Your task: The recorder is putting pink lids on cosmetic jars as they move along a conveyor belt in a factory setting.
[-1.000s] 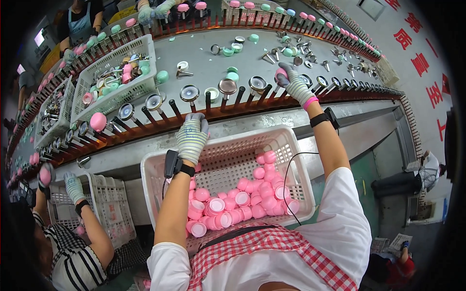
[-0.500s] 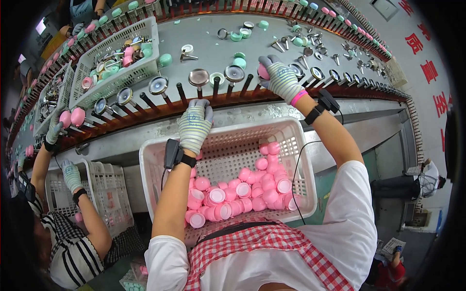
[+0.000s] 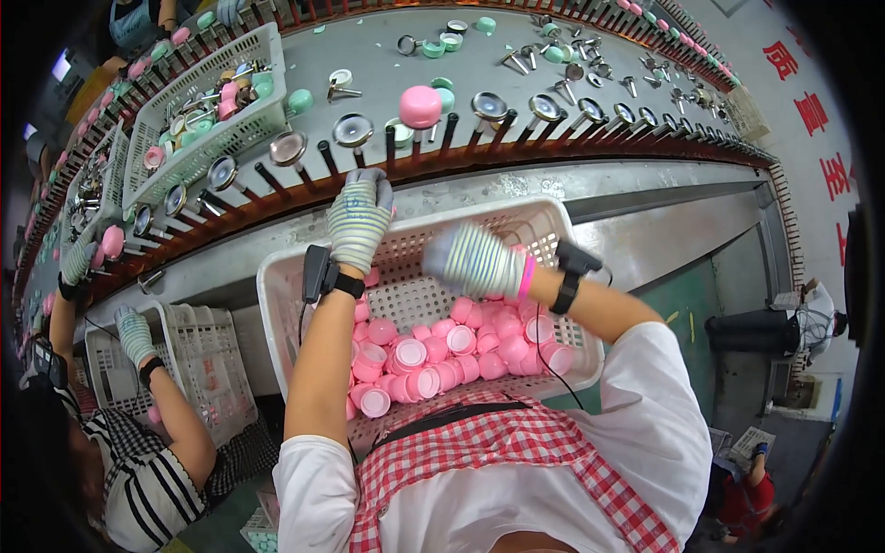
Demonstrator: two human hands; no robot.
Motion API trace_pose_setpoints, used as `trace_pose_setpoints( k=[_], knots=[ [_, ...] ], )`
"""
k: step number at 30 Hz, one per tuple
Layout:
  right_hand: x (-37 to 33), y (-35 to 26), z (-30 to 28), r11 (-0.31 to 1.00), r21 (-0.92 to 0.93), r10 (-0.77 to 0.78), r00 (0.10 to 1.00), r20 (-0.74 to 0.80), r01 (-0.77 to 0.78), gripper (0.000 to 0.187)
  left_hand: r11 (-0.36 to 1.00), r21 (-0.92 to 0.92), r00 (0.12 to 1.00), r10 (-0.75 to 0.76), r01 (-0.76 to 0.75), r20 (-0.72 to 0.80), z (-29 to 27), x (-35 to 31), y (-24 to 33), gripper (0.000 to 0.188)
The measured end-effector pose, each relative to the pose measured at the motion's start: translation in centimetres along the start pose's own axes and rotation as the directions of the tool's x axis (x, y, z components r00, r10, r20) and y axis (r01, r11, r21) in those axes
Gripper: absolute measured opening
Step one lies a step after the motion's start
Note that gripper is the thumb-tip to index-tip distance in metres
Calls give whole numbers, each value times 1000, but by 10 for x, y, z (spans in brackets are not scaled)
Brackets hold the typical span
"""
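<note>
My right hand [image 3: 475, 260], in a striped glove, is over the white basket [image 3: 583, 304]; motion smears its fingers, so its grip does not show. Inside the basket lie many pink rounded caps [image 3: 410, 352], some with their pale openings up. At the basket's far left, beside the conveyor edge, my left hand [image 3: 359, 217] has its gloved fingers curled in; what they hold, if anything, is hidden. Beyond it, one pink cap [image 3: 420, 107] sits on top of a stem in the row of upright rods. Neighbouring stems carry bare round metal discs [image 3: 353, 130].
A grey table [image 3: 387, 55] behind the rods bears loose metal stems and green caps. A pale crate [image 3: 267, 55] of mixed parts stands at its left. On my left a co-worker's gloved hand [image 3: 136, 334] is by stacked white baskets [image 3: 217, 369].
My right hand has let go of the pink cap at the rods and swung back over the basket. The row of discs has shifted left. My left hand stays near the conveyor edge.
</note>
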State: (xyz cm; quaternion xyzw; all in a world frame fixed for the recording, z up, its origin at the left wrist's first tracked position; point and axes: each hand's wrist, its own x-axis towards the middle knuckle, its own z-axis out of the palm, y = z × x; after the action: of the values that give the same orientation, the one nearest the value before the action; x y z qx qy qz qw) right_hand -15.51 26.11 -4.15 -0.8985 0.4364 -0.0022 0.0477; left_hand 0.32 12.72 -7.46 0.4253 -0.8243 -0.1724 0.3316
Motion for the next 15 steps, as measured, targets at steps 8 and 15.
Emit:
trace_pose_setpoints(
  k=[8, 15],
  knots=[
    [-92, 36, 141, 805, -365, 593, 644, 483, -468, 27, 1000, -22, 1000, 10, -10, 5, 3, 0, 7, 18],
    [-50, 27, 90, 813, 15, 460, 658, 596, -582, 41, 999, -10, 999, -39, 39, 16, -4, -4, 4, 18]
  ],
)
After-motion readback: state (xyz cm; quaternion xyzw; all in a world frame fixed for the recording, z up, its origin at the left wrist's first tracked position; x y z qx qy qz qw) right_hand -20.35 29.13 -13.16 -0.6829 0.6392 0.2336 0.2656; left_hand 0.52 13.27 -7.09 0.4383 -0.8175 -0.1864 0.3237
